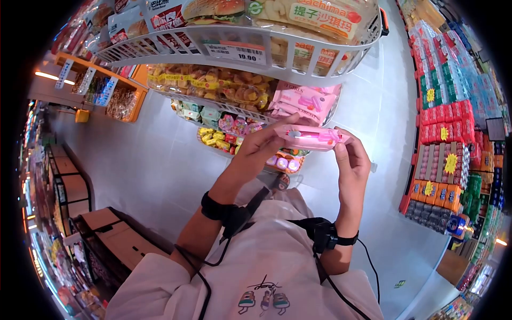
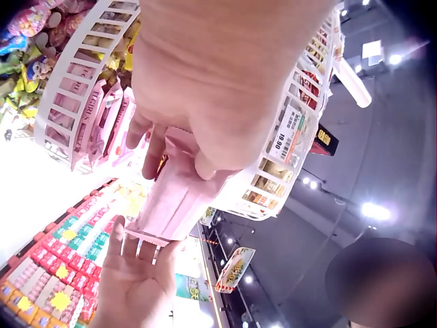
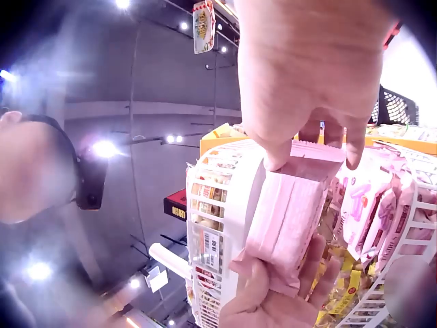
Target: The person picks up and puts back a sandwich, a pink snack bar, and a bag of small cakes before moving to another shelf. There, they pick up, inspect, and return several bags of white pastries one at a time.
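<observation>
A pink snack packet (image 1: 312,138) is held level in front of the chest, its printed face toward the head camera. My left hand (image 1: 260,145) grips its left end, thumb along the lower edge. The right end is pinched by my right hand (image 1: 353,162), thumb in front. Both wrist views show the packet's plain back with a lengthwise seam (image 2: 171,205) and crimped ends. Just beyond the hands, similar pink packets (image 1: 304,101) stand in a white basket of the display rack.
Above, a white basket (image 1: 314,40) of packaged pastries carries a 19.90 price tag (image 1: 246,57). Lower tiers hold wrapped sweets (image 1: 216,140). Stacked drink cans (image 1: 442,128) line the right side, wooden cabinets (image 1: 120,240) the left. Black cables hang from both wrist straps.
</observation>
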Tool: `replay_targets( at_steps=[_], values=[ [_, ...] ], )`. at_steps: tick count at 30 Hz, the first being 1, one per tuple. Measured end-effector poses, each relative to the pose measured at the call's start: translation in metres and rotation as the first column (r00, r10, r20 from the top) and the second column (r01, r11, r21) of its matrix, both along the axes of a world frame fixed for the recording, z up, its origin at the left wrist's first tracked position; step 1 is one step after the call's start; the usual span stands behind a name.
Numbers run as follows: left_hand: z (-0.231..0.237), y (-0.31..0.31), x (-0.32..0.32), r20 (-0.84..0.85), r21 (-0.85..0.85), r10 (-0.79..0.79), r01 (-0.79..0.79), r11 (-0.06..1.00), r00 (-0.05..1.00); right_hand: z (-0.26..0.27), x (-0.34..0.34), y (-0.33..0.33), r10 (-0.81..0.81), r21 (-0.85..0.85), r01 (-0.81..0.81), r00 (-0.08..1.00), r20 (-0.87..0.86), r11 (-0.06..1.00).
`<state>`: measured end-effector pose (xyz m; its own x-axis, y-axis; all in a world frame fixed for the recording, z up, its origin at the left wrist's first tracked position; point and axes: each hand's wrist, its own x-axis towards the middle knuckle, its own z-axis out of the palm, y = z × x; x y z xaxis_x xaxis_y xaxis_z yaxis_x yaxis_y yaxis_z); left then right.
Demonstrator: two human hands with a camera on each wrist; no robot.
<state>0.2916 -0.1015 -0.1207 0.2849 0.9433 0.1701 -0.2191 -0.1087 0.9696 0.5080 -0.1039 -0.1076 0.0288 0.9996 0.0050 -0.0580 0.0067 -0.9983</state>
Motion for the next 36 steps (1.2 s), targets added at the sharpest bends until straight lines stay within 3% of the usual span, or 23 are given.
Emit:
replay_targets(
  at_steps=[6, 7, 13, 22, 25, 27, 29, 31, 34, 36],
  values=[
    [-0.007, -0.007, 0.001, -0.052, 0.0, -0.05, 0.05, 0.999, 0.997, -0.018, -0.012, 0.011, -0.071, 0.023, 0.073, 0.996, -0.06, 0.997],
    [-0.008, -0.008, 0.002, -0.067, -0.009, -0.072, 0.071, 0.997, 0.995, -0.017, -0.015, 0.011, -0.047, 0.008, 0.047, 0.999, -0.001, 0.999],
    [-0.01, -0.009, 0.009, -0.058, 0.059, -0.136, 0.14, 0.988, 0.989, -0.02, -0.021, 0.015, -0.053, 0.018, 0.053, 0.998, -0.017, 0.998],
    [-0.016, -0.005, 0.022, -0.016, 0.069, -0.125, 0.125, 0.99, 0.992, -0.013, -0.017, 0.016, -0.054, -0.012, 0.053, 0.99, -0.129, 0.999],
    [-0.012, -0.004, 0.023, -0.08, 0.099, -0.129, 0.137, 0.986, 0.988, -0.019, -0.015, 0.016, -0.086, -0.034, 0.083, 0.991, -0.102, 0.996],
    [-0.006, -0.01, 0.02, -0.057, -0.148, -0.082, 0.073, 0.986, 0.995, -0.023, -0.012, 0.016, -0.109, -0.057, 0.103, 0.989, -0.104, 0.993],
    [-0.006, -0.009, 0.019, 0.006, -0.216, 0.015, -0.014, 0.976, 1.0, -0.023, -0.005, 0.017, -0.117, -0.082, 0.105, 0.982, -0.15, 0.991],
    [-0.014, -0.004, 0.016, 0.126, -0.122, 0.147, -0.132, 0.984, 0.981, -0.017, 0.002, 0.014, -0.003, -0.092, -0.005, 0.997, -0.08, 0.996],
    [-0.023, 0.002, 0.004, 0.414, -0.22, 0.19, -0.104, 0.97, 0.89, -0.014, 0.013, 0.008, 0.139, -0.099, -0.144, 0.989, -0.056, 0.985],
    [-0.031, 0.007, -0.009, 0.156, 0.022, 0.223, -0.229, 0.973, 0.962, -0.013, 0.011, 0.005, 0.22, -0.089, -0.23, 0.969, -0.117, 0.969]
  ],
)
